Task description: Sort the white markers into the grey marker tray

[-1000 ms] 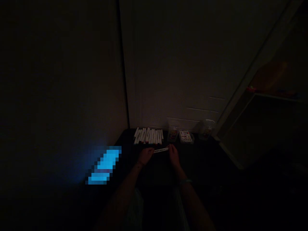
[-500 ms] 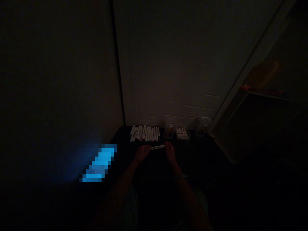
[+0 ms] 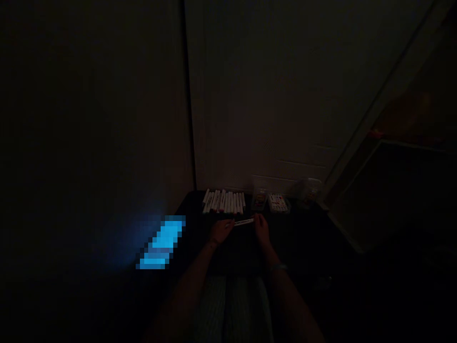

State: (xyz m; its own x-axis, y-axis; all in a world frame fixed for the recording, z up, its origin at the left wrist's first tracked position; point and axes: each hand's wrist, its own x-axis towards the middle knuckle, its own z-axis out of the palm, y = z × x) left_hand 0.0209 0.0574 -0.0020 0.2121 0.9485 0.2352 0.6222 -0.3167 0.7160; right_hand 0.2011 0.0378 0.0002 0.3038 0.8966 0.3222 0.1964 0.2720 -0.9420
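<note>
A white marker [image 3: 244,222] lies nearly level between my two hands, above the dark table. My left hand [image 3: 223,230] is closed around its left end. The fingers of my right hand [image 3: 262,227] pinch the right end. Beyond my left hand, a row of several white markers [image 3: 224,202] lies side by side on the table. Just past my right hand are a clear plastic case [image 3: 259,199] and a case packed with markers [image 3: 278,203]. The light is very dim, so the marker's cap and finger details are hard to make out.
Another clear container [image 3: 310,193] stands at the table's back right, against the pale wall [image 3: 257,105]. A glowing blue, pixelated screen [image 3: 162,243] is at the left. The dark table [image 3: 296,243] ends at the right near a shelf [image 3: 403,145].
The whole view has shifted, so everything appears a little further right and slightly lower. Both hands keep hold of the marker, with little change in their grip.
</note>
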